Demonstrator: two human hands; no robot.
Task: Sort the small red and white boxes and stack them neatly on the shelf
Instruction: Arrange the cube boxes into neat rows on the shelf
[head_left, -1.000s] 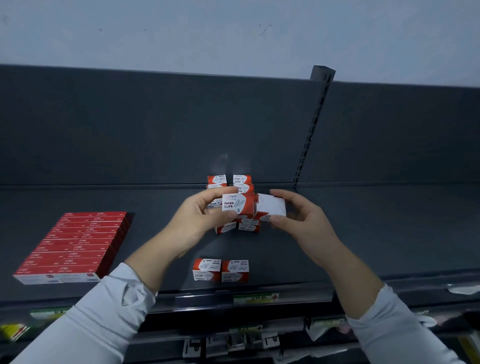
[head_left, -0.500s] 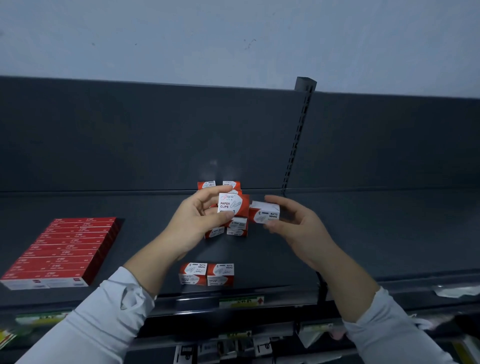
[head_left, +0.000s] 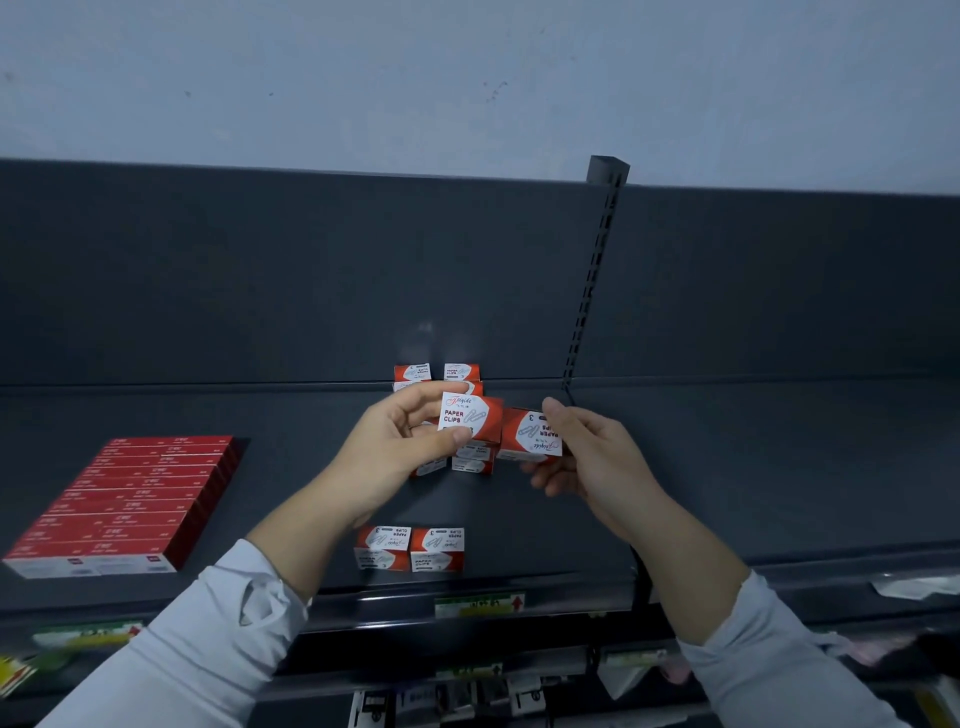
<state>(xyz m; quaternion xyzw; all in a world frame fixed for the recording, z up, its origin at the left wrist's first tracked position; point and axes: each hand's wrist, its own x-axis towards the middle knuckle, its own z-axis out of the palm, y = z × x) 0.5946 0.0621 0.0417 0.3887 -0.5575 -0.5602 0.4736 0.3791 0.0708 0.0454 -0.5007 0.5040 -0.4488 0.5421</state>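
1. Where the shelf (head_left: 727, 467) nears its front lip, a front pair of boxes (head_left: 410, 550) is set touching.
2. Above the shelf, an upright box (head_left: 470, 418) is pinched between thumb and fingers of the left hand (head_left: 395, 452); a second box (head_left: 530, 436) (label upside down) is gripped by the right hand (head_left: 597, 462).
3. Behind, rear boxes (head_left: 436, 373) are stacked by the back panel.

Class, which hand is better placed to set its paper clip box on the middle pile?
Probably the left hand: its paper clip box is directly above the middle pile, while the right hand holds the second box off to the pile's right.
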